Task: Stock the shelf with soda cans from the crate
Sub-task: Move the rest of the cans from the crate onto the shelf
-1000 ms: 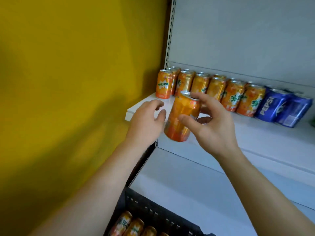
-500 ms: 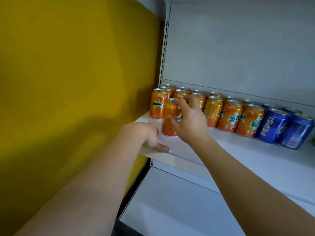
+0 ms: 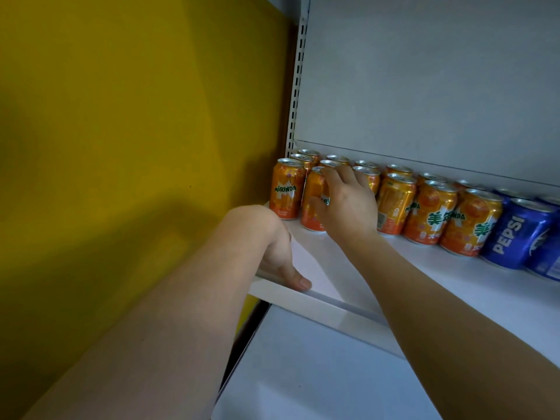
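An orange Mirinda can (image 3: 312, 204) stands upright on the white shelf (image 3: 424, 274), second from the left in the front row. My right hand (image 3: 348, 204) wraps around it from the right, fingers over its top and side. My left hand (image 3: 272, 253) rests on the shelf's front left corner, thumb lying on the edge. Another Mirinda can (image 3: 286, 192) stands just left of the held one. Several more orange cans (image 3: 430, 213) fill the row to the right. The crate is out of view.
Blue Pepsi cans (image 3: 515, 234) stand at the right end of the row. A yellow wall (image 3: 136, 131) closes the left side, with a slotted upright (image 3: 298, 74) at the shelf's corner. A lower white shelf (image 3: 318, 374) lies below.
My right hand carried the orange can from mid-air onto the shelf and pushed it back into the front row. My left hand dropped onto the shelf's front corner. The crate left the view.
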`<state>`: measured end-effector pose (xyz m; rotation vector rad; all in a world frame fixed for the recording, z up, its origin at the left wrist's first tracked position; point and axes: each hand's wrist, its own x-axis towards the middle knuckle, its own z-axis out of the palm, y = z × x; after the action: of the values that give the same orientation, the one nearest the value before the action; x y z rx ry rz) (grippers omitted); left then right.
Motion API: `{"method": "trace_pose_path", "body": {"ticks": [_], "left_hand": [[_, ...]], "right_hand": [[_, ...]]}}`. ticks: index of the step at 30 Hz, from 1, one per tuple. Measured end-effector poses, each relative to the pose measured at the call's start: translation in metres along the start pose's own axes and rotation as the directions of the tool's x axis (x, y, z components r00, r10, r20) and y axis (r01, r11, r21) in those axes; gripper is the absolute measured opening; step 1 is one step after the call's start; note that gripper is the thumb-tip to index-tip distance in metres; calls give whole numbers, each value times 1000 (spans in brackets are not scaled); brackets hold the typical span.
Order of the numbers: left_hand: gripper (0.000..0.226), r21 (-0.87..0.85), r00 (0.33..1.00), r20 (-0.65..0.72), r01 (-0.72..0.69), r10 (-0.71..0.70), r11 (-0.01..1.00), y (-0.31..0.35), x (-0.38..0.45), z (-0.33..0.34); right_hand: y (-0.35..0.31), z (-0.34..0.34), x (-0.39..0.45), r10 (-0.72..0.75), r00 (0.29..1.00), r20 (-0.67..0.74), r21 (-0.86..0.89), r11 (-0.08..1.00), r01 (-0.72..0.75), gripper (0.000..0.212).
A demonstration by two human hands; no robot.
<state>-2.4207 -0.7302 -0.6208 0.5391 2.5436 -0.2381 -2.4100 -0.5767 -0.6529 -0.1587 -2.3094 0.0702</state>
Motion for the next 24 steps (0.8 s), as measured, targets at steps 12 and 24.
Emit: {"method": "trace_pose_path", "body": {"ticks": [12, 24], "left_hand": [[109, 2, 989, -122, -81, 81, 997, 0, -11, 6], [52, -259, 447, -894, -484, -18, 836, -14, -29, 167]], "right_hand": [[-7, 0, 4, 15, 996, 83, -56, 998, -11, 58], [-42, -54, -135, -72, 964, -256, 344, 925, 161, 19]]}}
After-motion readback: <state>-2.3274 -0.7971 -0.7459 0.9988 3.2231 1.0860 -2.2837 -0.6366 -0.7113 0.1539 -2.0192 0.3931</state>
